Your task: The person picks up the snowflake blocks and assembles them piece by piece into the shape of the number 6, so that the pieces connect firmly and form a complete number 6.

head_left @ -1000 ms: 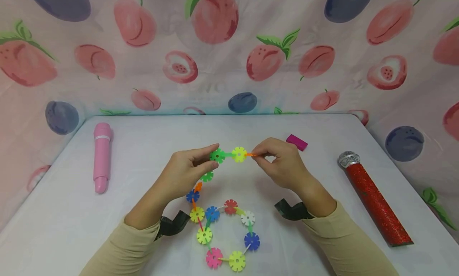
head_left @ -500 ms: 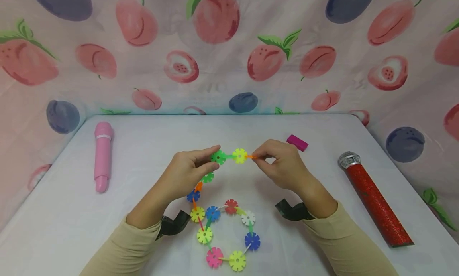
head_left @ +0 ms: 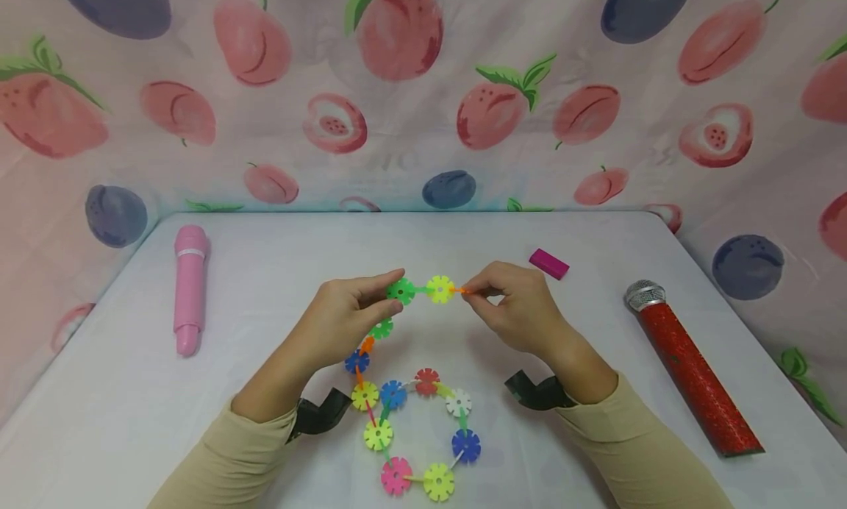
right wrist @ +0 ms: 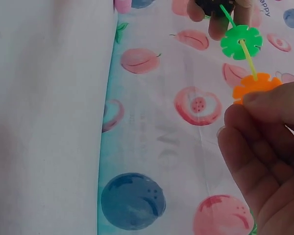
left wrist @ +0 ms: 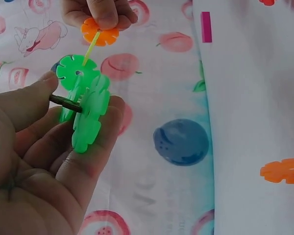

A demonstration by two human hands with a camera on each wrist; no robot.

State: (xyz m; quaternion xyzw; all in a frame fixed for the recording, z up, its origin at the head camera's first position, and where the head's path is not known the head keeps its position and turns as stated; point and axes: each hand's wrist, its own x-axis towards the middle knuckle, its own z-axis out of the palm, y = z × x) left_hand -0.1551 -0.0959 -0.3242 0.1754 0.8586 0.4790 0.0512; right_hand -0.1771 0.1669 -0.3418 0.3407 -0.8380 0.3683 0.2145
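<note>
Both hands hold the raised end of a chain of notched, flower-shaped plastic discs joined edge to edge. My left hand [head_left: 337,318] grips a bright green disc [left wrist: 90,115], its thumb pressing a dark disc [left wrist: 65,103] slotted into it. From there the chain runs right through another green disc [left wrist: 78,71] and a yellow disc [head_left: 440,289]. At its end is an orange disc [right wrist: 257,87], pinched between thumb and fingers of my right hand [head_left: 519,303]. Below, the rest of the chain descends past a blue disc [head_left: 356,362] into a multicoloured loop [head_left: 439,482] on the table.
A pink microphone-shaped toy [head_left: 190,288] lies at the left of the white table [head_left: 265,244]. On the right is a red glittery microphone [head_left: 695,376]. A small magenta block [head_left: 549,264] sits behind my right hand. Fruit-printed cloth [head_left: 397,126] hangs behind the table.
My right hand has shifted very slightly left and toward me, and the yellow and orange discs with it. My left hand keeps its grip almost unmoved, and the loop stays put.
</note>
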